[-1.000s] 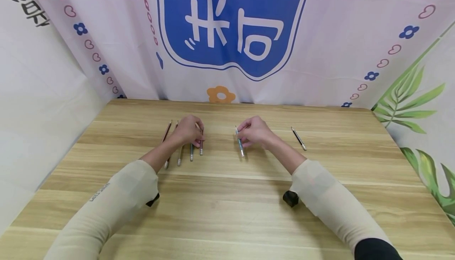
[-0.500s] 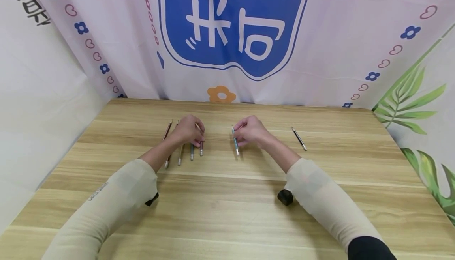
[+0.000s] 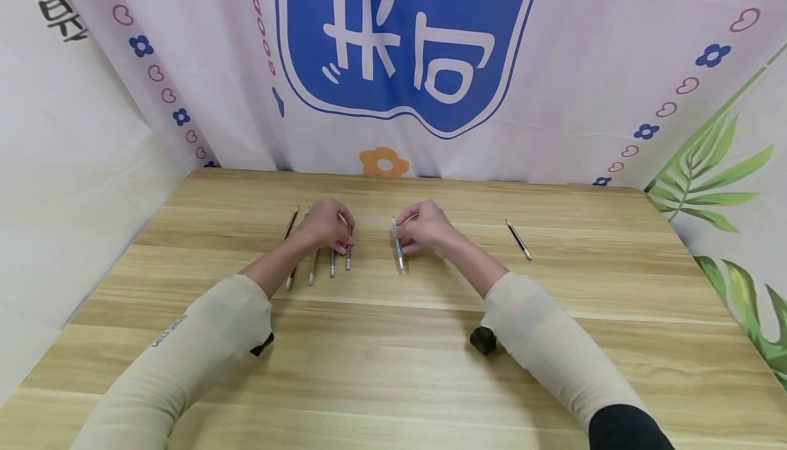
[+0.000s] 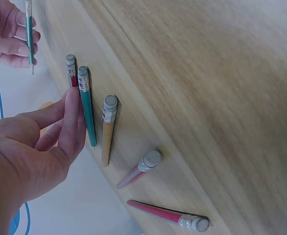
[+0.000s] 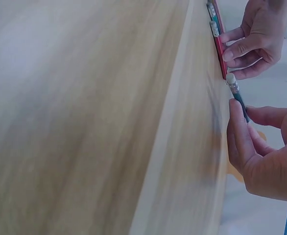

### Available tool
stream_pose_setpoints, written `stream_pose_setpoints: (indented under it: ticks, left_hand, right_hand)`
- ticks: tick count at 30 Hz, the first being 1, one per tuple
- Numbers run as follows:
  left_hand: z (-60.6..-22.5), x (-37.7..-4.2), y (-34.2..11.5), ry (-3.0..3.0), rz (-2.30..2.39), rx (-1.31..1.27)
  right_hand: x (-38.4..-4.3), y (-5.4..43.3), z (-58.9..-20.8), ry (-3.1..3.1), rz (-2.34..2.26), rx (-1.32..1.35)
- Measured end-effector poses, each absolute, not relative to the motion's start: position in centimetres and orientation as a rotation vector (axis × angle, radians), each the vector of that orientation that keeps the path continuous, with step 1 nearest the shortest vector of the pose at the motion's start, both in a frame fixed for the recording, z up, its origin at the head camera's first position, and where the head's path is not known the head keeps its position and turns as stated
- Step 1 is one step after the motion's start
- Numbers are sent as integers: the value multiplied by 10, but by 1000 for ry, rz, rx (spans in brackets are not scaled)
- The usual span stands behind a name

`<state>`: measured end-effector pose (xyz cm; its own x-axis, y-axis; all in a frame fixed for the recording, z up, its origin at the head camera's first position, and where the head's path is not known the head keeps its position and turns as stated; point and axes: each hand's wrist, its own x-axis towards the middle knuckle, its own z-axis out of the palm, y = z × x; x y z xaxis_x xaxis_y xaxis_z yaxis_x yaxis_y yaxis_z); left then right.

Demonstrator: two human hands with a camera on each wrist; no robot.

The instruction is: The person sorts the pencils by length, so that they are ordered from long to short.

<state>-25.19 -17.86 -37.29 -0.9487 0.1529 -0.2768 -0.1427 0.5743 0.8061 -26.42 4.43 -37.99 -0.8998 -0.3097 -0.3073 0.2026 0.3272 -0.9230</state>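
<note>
My left hand [image 3: 324, 226] is at the right end of a row of pencils and pinches a red pencil [image 3: 348, 257], which lies by the table surface. Beside its fingers a teal pencil [image 4: 87, 110] lies close, then a yellow pencil [image 4: 107, 132] and two red ones, the outermost red pencil [image 4: 158, 210] slanting away. All have silver ferrules and pale erasers. Between thumb and fingers, my right hand [image 3: 424, 227] holds a blue-green pencil [image 3: 398, 248], eraser end towards me, to the right of the row. The right wrist view shows its eraser [image 5: 231, 77] close to the red pencil's end.
A black pencil [image 3: 519, 240] lies alone on the right of the wooden table [image 3: 381, 361]. A printed curtain [image 3: 246, 115] hangs along the back edge, with a white wall [image 3: 80, 163] on the left and a leaf-printed one on the right.
My right hand has moved left with the blue-green pencil, bringing it nearer to the row. The left hand has stayed in place at the red pencil.
</note>
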Motion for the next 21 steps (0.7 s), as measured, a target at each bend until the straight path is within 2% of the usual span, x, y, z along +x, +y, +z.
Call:
stream_pose_setpoints:
  ticks: [21]
  left_hand:
    - [-370,-251,-175,2479,1326,-12]
  right_hand:
    - [-265,27,-384,2130,-1661,-96]
